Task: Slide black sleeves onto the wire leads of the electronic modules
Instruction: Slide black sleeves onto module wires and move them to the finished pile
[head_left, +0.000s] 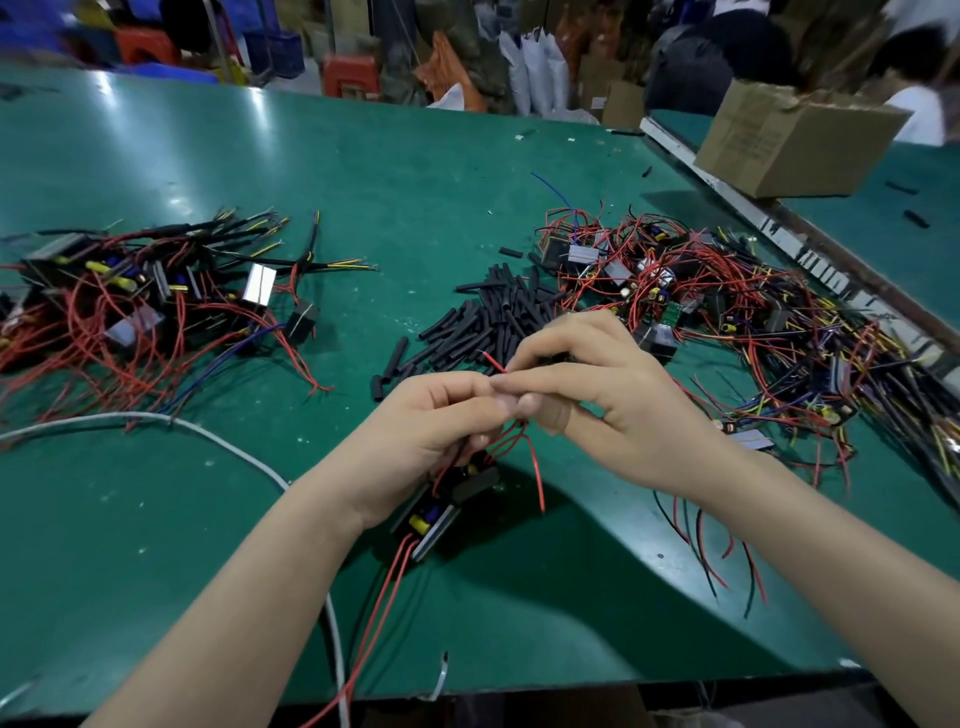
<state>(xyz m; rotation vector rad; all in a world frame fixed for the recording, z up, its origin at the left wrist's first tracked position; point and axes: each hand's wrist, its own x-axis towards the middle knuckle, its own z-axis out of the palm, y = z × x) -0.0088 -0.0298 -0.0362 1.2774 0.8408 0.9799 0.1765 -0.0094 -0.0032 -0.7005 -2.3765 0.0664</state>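
Red wire (493, 362) pinched between thumb and forefinger of the right hand (597, 384), tip poking out up and left past the fingertips. Fingers of the left hand (441, 415) curled round the same bundle of red leads, just below the right fingertips. Module (441, 506) hanging under the left palm, above the worktop (363, 182) near its front edge. Loose black sleeves (483, 317) heaped just beyond both hands, mid-worktop. Tangled modules with bare leads (727, 312) toward the right edge; sleeved modules (156, 296) piled toward the left edge. Cardboard box (789, 140) at the far right corner.
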